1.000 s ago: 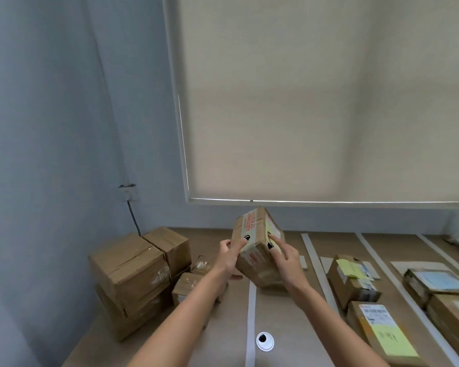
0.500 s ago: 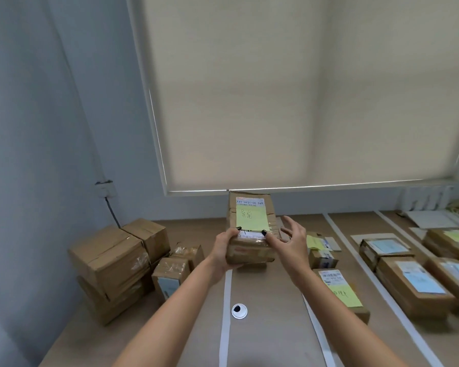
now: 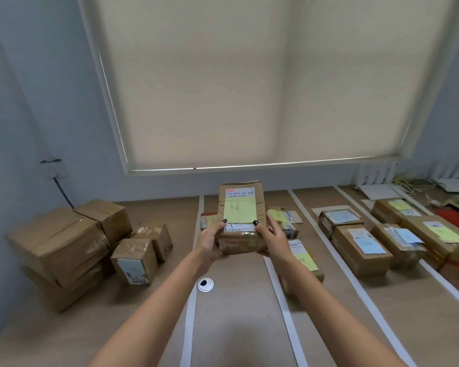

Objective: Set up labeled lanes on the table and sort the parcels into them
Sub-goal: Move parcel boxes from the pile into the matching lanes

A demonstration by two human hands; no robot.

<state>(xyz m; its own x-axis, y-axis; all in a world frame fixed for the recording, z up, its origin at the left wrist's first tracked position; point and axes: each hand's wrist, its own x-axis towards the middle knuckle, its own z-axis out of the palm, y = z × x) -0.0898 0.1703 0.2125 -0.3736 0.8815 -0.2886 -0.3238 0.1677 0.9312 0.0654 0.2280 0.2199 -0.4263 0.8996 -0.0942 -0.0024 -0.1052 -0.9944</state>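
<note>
Above the leftmost taped lane [image 3: 231,300], the head view shows the parcel [image 3: 241,217] held off the table [image 3: 64,337] between the left hand [image 3: 209,241] and right hand [image 3: 272,238], thumbs curled onto its top, long axis pointing away down the lane.

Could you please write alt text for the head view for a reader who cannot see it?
Both hands, left and right, hold a parcel with a yellow note above a table divided by white tape into lanes. Unsorted boxes sit left; sorted parcels fill the right lanes.
</note>
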